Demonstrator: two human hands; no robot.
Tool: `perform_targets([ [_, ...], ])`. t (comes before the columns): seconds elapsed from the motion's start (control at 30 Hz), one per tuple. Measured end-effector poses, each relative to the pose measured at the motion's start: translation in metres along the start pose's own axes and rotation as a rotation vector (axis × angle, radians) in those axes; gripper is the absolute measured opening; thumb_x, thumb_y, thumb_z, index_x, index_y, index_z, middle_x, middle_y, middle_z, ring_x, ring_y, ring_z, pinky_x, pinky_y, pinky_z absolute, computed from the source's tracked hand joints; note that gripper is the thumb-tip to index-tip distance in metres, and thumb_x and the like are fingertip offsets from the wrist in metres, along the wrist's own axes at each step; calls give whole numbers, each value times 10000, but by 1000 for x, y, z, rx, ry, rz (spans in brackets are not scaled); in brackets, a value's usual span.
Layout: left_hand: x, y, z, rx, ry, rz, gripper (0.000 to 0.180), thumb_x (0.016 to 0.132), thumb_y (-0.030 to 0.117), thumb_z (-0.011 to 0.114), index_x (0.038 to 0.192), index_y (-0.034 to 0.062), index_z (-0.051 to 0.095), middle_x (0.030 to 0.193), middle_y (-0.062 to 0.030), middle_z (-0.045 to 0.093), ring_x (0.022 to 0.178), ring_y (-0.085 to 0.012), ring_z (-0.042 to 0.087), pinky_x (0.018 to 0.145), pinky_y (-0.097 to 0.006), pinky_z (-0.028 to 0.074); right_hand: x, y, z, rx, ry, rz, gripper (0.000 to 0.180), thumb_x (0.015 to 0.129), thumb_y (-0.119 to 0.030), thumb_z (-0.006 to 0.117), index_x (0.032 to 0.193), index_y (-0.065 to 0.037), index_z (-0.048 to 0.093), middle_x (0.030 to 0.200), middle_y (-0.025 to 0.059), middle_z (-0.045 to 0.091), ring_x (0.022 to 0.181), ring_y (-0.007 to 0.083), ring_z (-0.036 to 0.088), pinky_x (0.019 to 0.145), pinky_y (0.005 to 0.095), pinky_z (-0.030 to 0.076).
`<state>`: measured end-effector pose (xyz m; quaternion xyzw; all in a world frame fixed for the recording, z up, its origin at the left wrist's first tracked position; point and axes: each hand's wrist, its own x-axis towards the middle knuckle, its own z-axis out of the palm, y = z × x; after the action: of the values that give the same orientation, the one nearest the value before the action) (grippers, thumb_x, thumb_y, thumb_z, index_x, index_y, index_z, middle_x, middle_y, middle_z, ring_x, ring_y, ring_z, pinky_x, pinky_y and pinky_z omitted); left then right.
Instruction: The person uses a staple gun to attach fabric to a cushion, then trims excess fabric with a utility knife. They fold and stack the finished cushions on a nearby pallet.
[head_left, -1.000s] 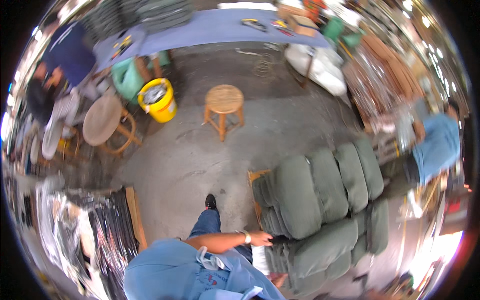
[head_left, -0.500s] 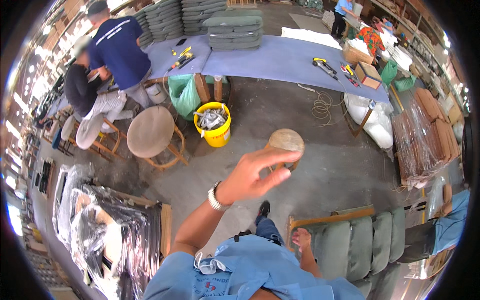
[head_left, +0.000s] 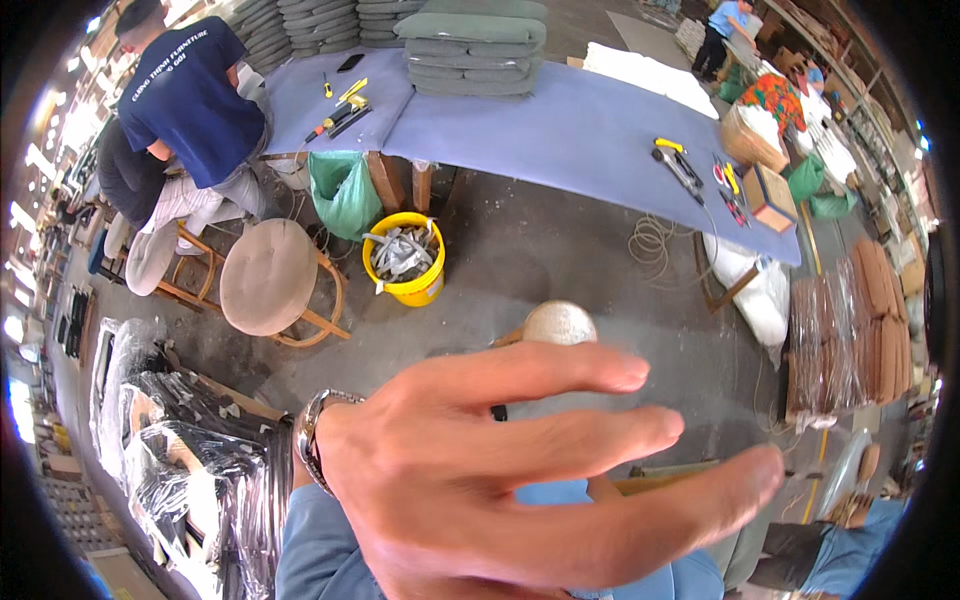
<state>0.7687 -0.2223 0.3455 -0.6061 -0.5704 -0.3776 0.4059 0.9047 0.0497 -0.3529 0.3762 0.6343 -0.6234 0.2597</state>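
My left hand fills the lower middle of the view, raised close to the camera with its fingers spread and pointing right. It holds nothing. A metal watch sits on its wrist, and a blue sleeve runs down to the lower edge. Just beyond the fingertips, on the concrete floor, stands a small round wooden stool, partly hidden by the hand. My right hand is not in view.
A long blue-covered table carries stacked green cushions and hand tools. A yellow bucket of scraps and a padded stool stand before it. A person in a blue shirt sits at left. Plastic-wrapped items lie lower left.
My left hand left the green cushions at the lower right, lifted, and came up close to the camera. The view swung from the cushions toward the table and bucket.
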Motion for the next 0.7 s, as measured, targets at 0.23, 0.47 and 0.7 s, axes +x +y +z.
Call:
perform_targets([
  [0.23, -140, -98, -114, 0, 361, -437, 323, 940, 362, 701, 1089, 82, 761, 991, -158, 776, 888, -305, 771, 818, -460, 583, 66, -242, 57, -227, -38, -180, 263, 1010, -263, 576, 1135, -45, 655, 955, 107, 705, 693, 192, 697, 581, 310, 567],
  [0.47, -183, -256, -187, 67, 141, -588, 354, 890, 188, 751, 1157, -44, 731, 993, -184, 779, 846, -298, 762, 784, -392, 599, 152, -312, 140, -176, -127, -95, 218, 1023, -273, 619, 1123, -84, 659, 880, 99, 712, 671, 192, 691, 568, 310, 566],
  [0.7, -224, -396, -214, -81, 165, -899, 315, 942, 59, 700, 1240, -41, 701, 1065, -184, 772, 948, -272, 756, 888, -365, 582, 163, -443, 243, -52, -239, -105, 200, 1037, -244, 630, 1106, -61, 668, 818, 78, 700, 649, 158, 660, 572, 297, 558],
])
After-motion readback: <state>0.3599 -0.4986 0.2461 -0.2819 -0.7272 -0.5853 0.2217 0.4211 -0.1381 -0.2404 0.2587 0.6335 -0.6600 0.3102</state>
